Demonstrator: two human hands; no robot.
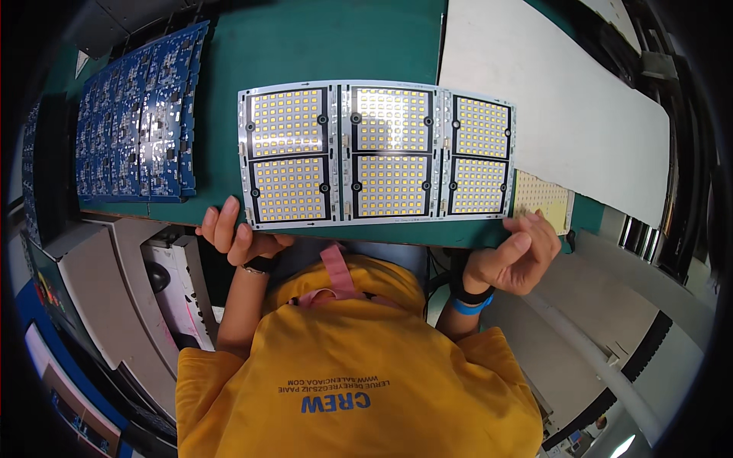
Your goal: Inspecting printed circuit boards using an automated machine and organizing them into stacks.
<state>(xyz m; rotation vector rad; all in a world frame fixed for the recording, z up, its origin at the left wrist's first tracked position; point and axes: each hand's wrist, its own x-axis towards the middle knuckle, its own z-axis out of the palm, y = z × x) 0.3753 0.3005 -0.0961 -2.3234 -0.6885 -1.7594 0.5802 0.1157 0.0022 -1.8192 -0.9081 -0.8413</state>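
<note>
So, LED panel (378, 155) lies with bench (321, 38) under it. Left hand (244, 240), fingers loosely spread, by panel's near-left corner; right hand (519, 258) by its near-right, fingers curled, can't tell if pinching. Probably light, stiff, fragile: take bare edges, not LEDs (392, 185).

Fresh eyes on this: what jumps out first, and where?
First, the six-block white LED panel, upper middle over the green worktop, with the left hand and right hand near its lower corners. Then the yellow shirt, lower middle, and blue circuit boards, upper left.
</note>
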